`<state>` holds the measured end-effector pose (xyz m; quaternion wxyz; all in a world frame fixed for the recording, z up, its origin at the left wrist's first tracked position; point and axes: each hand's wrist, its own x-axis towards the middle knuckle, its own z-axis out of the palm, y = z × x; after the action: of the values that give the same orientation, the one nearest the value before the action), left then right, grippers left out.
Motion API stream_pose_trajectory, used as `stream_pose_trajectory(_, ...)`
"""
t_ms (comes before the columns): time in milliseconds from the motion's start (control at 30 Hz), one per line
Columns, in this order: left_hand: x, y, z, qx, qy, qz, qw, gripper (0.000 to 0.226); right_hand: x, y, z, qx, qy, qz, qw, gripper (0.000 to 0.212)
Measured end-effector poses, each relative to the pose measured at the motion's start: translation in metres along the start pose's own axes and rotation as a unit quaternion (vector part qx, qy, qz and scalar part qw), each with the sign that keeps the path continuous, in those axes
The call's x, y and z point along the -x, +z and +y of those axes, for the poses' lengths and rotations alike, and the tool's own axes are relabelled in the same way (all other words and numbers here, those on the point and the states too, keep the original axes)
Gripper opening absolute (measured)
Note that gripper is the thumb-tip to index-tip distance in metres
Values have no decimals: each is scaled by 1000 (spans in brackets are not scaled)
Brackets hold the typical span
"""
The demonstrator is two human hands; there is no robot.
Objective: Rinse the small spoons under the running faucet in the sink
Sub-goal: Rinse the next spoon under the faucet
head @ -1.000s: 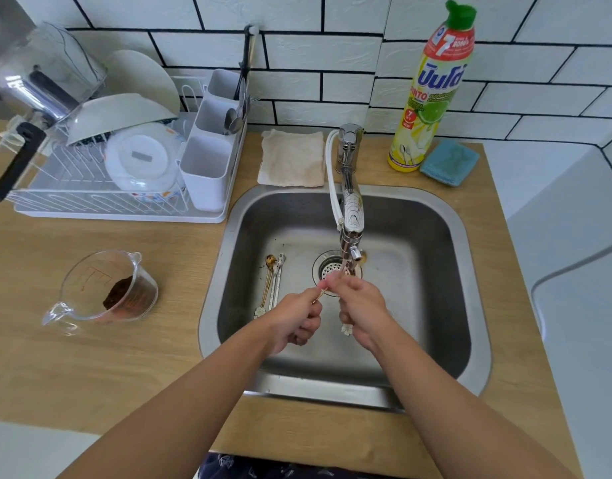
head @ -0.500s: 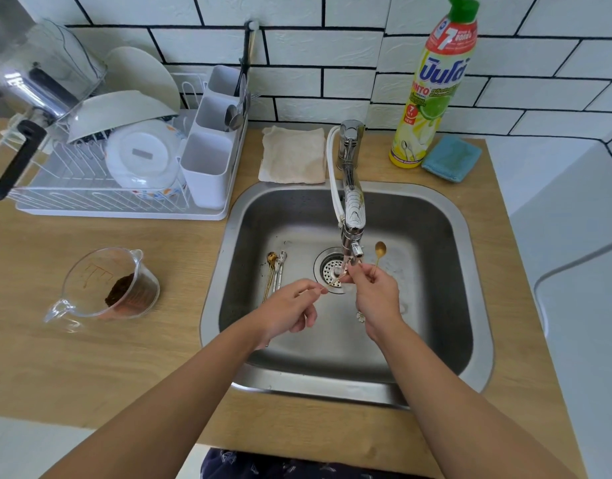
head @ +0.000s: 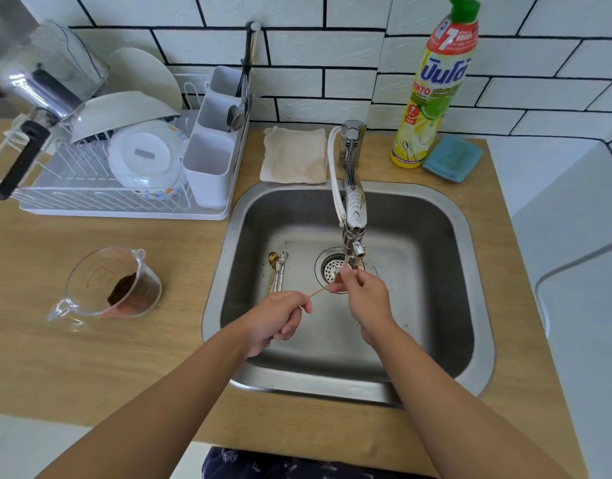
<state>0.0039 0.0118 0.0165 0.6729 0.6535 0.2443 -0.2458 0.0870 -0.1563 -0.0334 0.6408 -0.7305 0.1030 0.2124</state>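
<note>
Currently your left hand (head: 275, 318) pinches the thin, stiff, wet-slick spoon (head: 319, 291) by its handle end, right hand (head: 363, 299) gripping its bowl under the faucet (head: 353, 209); hold firmly.

bench (head: 90, 357) wood | dish rack (head: 100, 202) back left | measuring cup (head: 111, 285) | cloth (head: 295, 155) | soap bottle (head: 432, 84) | sponge (head: 451, 158)

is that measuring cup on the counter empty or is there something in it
Not empty. The clear measuring cup stands upright on the wooden counter with a dark brown clump at its bottom; what it is, cannot tell.
</note>
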Motion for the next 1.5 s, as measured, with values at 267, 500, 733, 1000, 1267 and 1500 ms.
stream_pose_trajectory(267,-2,5,-7,68,-31,-29,997,23,1,-8,-5,25,5,-10,1000,27)
stream_pose_trajectory(500,-2,8,-5,136,-40,-44,989,29,6,-9,-8,-14,7,-77,997,12)
stream_pose_trajectory(733,2,11,-8,299,-67,-80,949,19,-3,-16,-14,-198,54,-152,967,25)
stream_pose_trajectory(1000,2,13,-2,-75,18,-31,997,26,-10,-15,-9,-138,53,-21,989,32)
stream_pose_trajectory(1267,-4,21,-6,-177,74,13,981,25,-3,-9,-3,12,-61,-98,993,18)
stream_pose_trajectory(1500,-4,16,1,-99,59,-7,993,29,-7,-15,-12,-34,-21,-106,994,14)
